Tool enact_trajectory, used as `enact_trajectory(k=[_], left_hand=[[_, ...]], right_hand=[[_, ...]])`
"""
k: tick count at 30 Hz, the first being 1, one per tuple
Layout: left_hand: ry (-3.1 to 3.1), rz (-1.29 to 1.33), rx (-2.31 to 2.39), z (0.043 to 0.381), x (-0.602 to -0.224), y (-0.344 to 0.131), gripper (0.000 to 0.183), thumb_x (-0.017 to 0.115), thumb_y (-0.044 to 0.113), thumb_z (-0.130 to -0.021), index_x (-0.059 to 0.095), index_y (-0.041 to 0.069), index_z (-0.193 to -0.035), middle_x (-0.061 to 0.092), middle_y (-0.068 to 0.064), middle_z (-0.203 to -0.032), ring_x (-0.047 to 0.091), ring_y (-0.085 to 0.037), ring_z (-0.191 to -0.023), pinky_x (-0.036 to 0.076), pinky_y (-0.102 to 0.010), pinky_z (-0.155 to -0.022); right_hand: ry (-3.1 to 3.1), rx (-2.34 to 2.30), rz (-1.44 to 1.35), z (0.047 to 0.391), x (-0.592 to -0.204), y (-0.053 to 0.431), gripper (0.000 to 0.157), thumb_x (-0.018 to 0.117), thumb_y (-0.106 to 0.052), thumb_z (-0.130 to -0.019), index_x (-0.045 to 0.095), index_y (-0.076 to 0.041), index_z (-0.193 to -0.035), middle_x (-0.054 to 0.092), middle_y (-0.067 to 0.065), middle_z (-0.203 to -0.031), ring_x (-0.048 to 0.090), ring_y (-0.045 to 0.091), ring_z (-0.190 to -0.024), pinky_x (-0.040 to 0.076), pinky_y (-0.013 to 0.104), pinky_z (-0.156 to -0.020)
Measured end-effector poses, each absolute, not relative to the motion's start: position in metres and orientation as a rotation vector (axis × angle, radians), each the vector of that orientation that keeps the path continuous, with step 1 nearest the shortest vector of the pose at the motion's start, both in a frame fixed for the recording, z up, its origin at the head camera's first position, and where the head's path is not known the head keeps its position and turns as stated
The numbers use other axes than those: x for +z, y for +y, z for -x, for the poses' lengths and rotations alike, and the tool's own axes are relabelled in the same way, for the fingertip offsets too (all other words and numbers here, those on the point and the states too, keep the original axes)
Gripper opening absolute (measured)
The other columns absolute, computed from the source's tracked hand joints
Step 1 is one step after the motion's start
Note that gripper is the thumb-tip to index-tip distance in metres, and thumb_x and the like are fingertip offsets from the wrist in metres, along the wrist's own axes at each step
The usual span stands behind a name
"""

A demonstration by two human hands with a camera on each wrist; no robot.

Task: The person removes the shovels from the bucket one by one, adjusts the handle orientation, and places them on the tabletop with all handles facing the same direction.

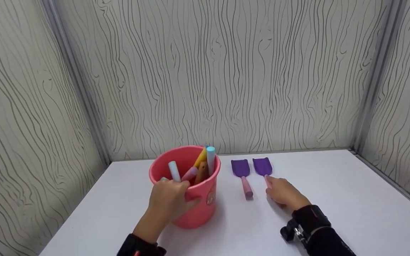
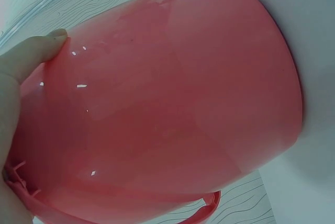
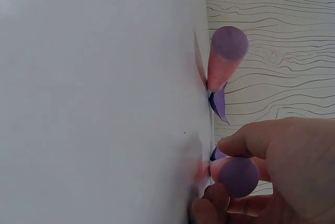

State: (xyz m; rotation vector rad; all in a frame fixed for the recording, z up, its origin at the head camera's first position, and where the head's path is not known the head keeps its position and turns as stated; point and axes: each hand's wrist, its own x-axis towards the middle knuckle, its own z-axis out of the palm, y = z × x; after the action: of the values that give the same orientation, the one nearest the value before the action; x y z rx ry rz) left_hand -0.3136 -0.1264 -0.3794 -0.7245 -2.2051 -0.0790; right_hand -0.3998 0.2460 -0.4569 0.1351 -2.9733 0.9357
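A glossy coral-pink plastic bucket [image 1: 195, 215] stands at the lower centre of the head view, on a smooth white tabletop [image 1: 336, 192]. From its mouth poke a light-blue rod [image 1: 210, 158], a yellow stick [image 1: 200, 157], a brown handle [image 1: 202, 173], a pink rounded end [image 1: 190, 174] and a paler blue rod [image 1: 174, 170]. Right of the frame's centre lie two toy shovels side by side, apart from each other: a left-hand shovel with a purple blade and pink handle [image 1: 241, 168], and a matching right-hand shovel [image 1: 263, 166].

The lower parts of the bucket's contents are hidden by its wall, so what they belong to is hard to make out. A picture on its side is too small to read. The left wrist view cuts off the bucket's rim.

The left hand [image 1: 166, 199] grips the bucket's near rim, thumb against the outer wall. The right hand [image 1: 287, 193] pinches the right-hand shovel's handle, partly covering it; its fingers are nearly closed.
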Motion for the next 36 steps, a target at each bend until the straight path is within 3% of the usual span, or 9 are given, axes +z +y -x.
enact_trajectory(k=[14,19,21,26,32,36], left_hand=[[-2.219,0.708,-0.055,0.315,-0.379,-0.126,0.045,0.097,0.045,-0.074,0.064,0.015,-0.072,0.065,0.003,-0.059,0.062,-0.014,-0.049,0.061,-0.028,-0.059],[-2.204,0.718,-0.067,0.316,-0.380,-0.126,0.044,0.097,0.043,-0.075,0.064,0.014,-0.071,0.065,0.003,-0.059,0.062,-0.014,-0.049,0.061,-0.028,-0.060],[-2.207,0.721,-0.076,0.315,-0.380,-0.127,0.044,0.097,0.043,-0.074,0.064,0.014,-0.071,0.065,0.003,-0.059,0.063,-0.014,-0.050,0.061,-0.028,-0.060],[-2.221,0.726,-0.091,0.314,-0.379,-0.126,0.043,0.097,0.042,-0.074,0.065,0.014,-0.072,0.065,0.003,-0.060,0.064,-0.014,-0.050,0.062,-0.029,-0.061],[-2.206,0.715,-0.081,0.314,-0.380,-0.128,0.043,0.098,0.042,-0.072,0.065,0.014,-0.071,0.066,0.002,-0.060,0.063,-0.014,-0.049,0.061,-0.029,-0.060],[-2.194,0.726,-0.076,0.314,-0.381,-0.128,0.042,0.099,0.043,-0.072,0.068,0.013,-0.073,0.067,0.001,-0.061,0.065,-0.016,-0.051,0.062,-0.029,-0.061]], right_hand=[[-2.975,0.937,-0.188,0.397,-0.453,0.244,0.061,0.055,-0.009,-0.101,0.041,0.004,-0.158,0.062,0.035,-0.122,0.053,0.018,-0.052,0.045,0.030,-0.047],[-2.994,0.863,-0.211,0.394,-0.448,0.241,0.061,0.057,-0.009,-0.100,0.042,0.005,-0.158,0.063,0.032,-0.123,0.066,0.032,-0.078,0.052,0.041,-0.064],[-2.993,0.817,-0.245,0.394,-0.446,0.239,0.061,0.059,-0.010,-0.100,0.043,0.007,-0.156,0.064,0.033,-0.129,0.069,0.040,-0.097,0.057,0.050,-0.082],[-2.979,0.746,-0.298,0.396,-0.449,0.237,0.060,0.061,-0.012,-0.100,0.045,0.011,-0.153,0.057,0.040,-0.141,0.061,0.050,-0.128,0.043,0.064,-0.114],[-2.971,0.728,-0.341,0.396,-0.450,0.235,0.059,0.061,-0.012,-0.101,0.045,0.011,-0.153,0.061,0.037,-0.138,0.064,0.049,-0.121,0.047,0.063,-0.109],[-2.934,0.702,-0.416,0.395,-0.449,0.237,0.059,0.062,-0.009,-0.099,0.045,0.015,-0.150,0.059,0.041,-0.138,0.058,0.057,-0.130,0.043,0.065,-0.113]])
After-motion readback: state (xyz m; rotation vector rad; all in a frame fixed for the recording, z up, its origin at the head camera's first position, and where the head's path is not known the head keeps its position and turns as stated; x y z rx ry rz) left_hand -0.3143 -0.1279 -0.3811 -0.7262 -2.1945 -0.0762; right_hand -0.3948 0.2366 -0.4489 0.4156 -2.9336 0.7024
